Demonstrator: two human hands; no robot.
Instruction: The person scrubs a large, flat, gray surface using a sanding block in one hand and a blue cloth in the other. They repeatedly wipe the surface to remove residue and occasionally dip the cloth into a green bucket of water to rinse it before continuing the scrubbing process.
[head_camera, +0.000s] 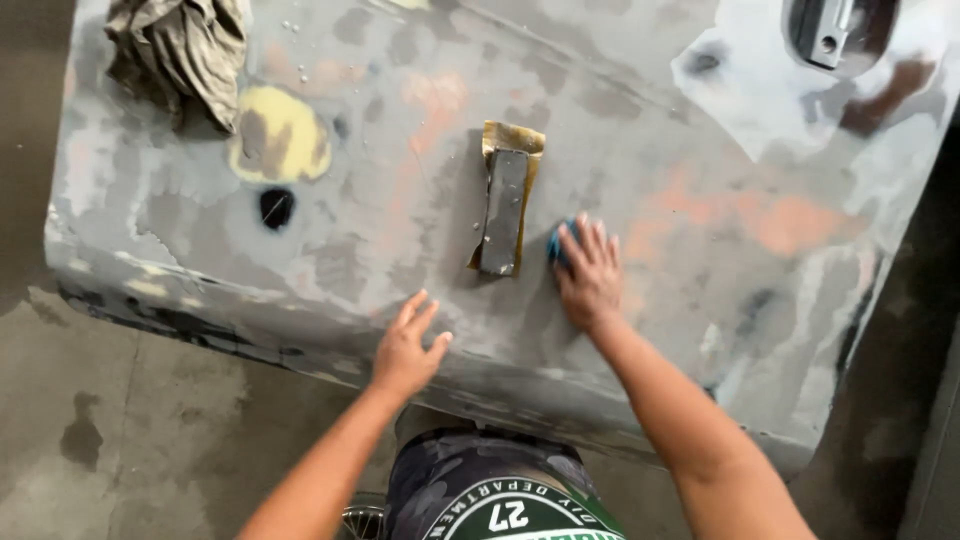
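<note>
A large grey car body panel (640, 130) with patches of filler and primer lies flat before me. My right hand (590, 272) presses a small blue pad (556, 243) flat against the panel, fingers spread over it. Just left of that hand lies a dark sanding block (503, 210) wrapped in yellowish abrasive paper. My left hand (408, 347) rests open on the panel's near edge, fingers apart, holding nothing.
A crumpled grey rag (180, 50) lies on the panel's far left corner. A yellow filler patch (283, 135) and a dark hole (276, 206) sit below it. A door-handle recess (835, 30) is at the far right. Wet concrete floor (120, 420) surrounds the panel.
</note>
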